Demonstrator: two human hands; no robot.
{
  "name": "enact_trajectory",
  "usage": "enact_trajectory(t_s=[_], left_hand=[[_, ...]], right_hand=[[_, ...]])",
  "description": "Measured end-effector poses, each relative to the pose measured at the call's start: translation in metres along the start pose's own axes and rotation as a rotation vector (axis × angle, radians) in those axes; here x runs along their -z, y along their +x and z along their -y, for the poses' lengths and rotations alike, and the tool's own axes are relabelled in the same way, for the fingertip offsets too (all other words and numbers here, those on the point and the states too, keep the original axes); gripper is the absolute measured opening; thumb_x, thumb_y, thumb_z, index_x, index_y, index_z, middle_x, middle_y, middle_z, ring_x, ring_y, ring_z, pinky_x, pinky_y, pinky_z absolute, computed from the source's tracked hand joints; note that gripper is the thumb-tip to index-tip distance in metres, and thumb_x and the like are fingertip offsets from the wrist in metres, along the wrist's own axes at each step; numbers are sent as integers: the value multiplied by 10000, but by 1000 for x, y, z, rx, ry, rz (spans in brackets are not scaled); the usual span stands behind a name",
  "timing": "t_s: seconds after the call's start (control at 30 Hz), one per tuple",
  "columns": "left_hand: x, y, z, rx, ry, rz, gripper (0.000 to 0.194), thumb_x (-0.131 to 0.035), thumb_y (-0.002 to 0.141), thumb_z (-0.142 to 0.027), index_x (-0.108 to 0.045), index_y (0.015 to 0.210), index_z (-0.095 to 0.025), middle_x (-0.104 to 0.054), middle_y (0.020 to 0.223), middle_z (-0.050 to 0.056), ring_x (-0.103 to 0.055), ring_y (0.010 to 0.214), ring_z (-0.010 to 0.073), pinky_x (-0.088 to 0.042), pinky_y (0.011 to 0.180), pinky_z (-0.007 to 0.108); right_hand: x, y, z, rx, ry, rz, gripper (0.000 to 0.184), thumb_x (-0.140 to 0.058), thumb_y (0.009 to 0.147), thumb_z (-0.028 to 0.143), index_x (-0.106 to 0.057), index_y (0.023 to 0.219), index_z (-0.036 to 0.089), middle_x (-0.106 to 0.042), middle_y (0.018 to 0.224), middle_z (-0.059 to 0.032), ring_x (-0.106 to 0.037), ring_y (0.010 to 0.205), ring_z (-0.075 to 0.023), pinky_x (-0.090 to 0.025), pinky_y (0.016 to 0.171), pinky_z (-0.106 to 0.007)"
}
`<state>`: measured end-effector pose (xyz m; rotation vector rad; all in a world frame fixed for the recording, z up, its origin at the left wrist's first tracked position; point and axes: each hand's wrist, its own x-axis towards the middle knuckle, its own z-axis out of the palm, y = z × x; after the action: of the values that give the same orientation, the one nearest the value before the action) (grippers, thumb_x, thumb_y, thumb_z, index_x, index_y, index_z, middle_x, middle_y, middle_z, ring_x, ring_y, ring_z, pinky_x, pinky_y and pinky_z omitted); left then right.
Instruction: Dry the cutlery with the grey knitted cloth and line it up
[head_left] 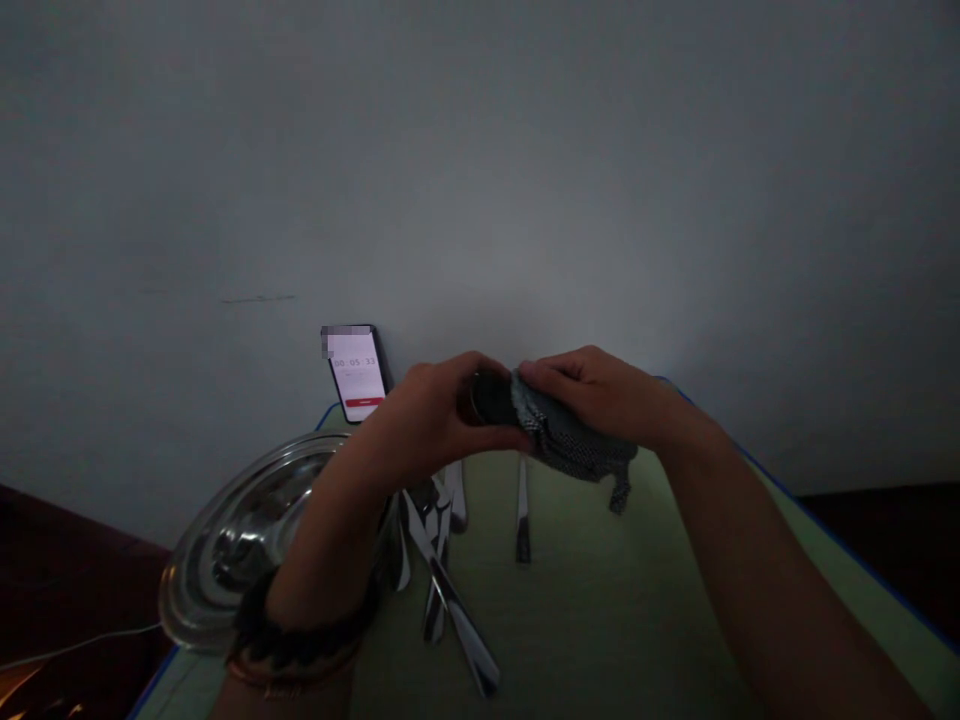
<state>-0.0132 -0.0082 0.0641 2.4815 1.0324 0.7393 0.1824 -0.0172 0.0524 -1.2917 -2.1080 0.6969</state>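
Note:
Above the middle of the table, my left hand [450, 415] is closed around a dark rounded object with a shiny edge [495, 398], perhaps a spoon's or ladle's bowl; its kind is unclear. My right hand [600, 395] grips a grey checked cloth [577, 435], thumb on top, and the cloth presses over the object's right end. A loose corner hangs down. Below my hands a single piece of cutlery [523, 515] lies on the table, its far end hidden. Left of it is a pile of metal cutlery [457, 610], with several handles crossing, partly behind my left forearm.
A wide shiny metal bowl or lid [225, 540] sits at the table's left, partly covered by my left arm. A phone [356, 375] showing a timer leans against the wall [480, 180] behind. The green table [600, 610] has a blue edge. A white cable [90, 640] runs at lower left.

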Motion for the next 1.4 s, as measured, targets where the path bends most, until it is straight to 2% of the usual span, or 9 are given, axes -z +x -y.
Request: enact_trajectory(t_s=[0.1, 0.3, 0.4, 0.53, 0.63, 0.8, 1.0, 1.13, 1.4], left_hand=[[-5, 4, 2, 17, -7, -33, 448, -770, 613, -418, -598, 926, -147, -645, 663, -25, -584, 562, 111, -443, 521, 198], [-1, 1, 3, 7, -105, -66, 453, -757, 644, -369, -596, 1009, -155, -655, 711, -19, -611, 604, 113, -480, 569, 201], [1, -1, 5, 7, -194, 12, 482, -746, 662, -324, -579, 1083, -161, -673, 874, 22, -628, 684, 126, -500, 594, 204], [3, -3, 8, 38, -278, 103, 361, -520, 854, -355, -533, 1167, -175, -667, 811, 17, -626, 641, 113, -502, 565, 199], [4, -3, 9, 78, -172, 61, 295, -393, 909, -357, -604, 967, -158, -648, 693, 4, -592, 555, 97, -473, 528, 192], [4, -2, 7, 135, 36, 303, 455, -313, 919, -377, -553, 600, -159, -555, 513, -22, -509, 462, 89, -393, 483, 198], [-3, 2, 2, 69, 186, 263, 386, -358, 895, -335, -500, 579, -164, -429, 479, -53, -405, 425, 75, -267, 440, 207], [-8, 4, 1, 39, 193, 265, 377, -368, 896, -324, -501, 584, -161, -463, 483, -49, -424, 426, 72, -269, 454, 210], [-7, 2, 4, 58, 183, 271, 339, -403, 896, -379, -551, 684, -158, -506, 506, -44, -464, 449, 87, -275, 449, 214]], right_hand=[[-8, 4, 2, 9, 23, -15, 493, -300, 907, 490, -571, 667, 156, -548, 636, -5, -485, 603, -124, -368, 585, -250], [0, -2, -4, 98, 68, 205, 363, -391, 896, 439, -621, 870, 160, -626, 815, -26, -536, 729, -145, -409, 627, -242], [7, -5, -6, 93, 53, 246, 327, -451, 875, 430, -618, 944, 158, -642, 832, -27, -554, 703, -140, -411, 599, -236], [11, -7, -2, 68, -108, 184, 340, -490, 852, 456, -635, 926, 158, -655, 802, -32, -574, 705, -150, -397, 604, -245], [10, -8, 2, 59, -226, 120, 350, -446, 874, 456, -627, 879, 156, -644, 777, -38, -569, 691, -154, -384, 599, -254], [7, -8, 3, 40, -245, 199, 362, -323, 928, 375, -615, 843, 179, -665, 865, -54, -588, 804, -171, -403, 702, -258], [0, -5, 2, 22, -303, 258, 309, -419, 887, 389, -629, 924, 165, -681, 934, -73, -604, 809, -179, -406, 681, -255], [-4, -1, 0, 38, -362, 221, 376, -394, 895, 438, -631, 910, 147, -676, 891, -92, -599, 792, -189, -401, 667, -266], [-9, 2, -2, 88, -301, 197, 353, -404, 902, 385, -614, 1054, 145, -663, 1032, -100, -590, 934, -204, -411, 802, -276]])
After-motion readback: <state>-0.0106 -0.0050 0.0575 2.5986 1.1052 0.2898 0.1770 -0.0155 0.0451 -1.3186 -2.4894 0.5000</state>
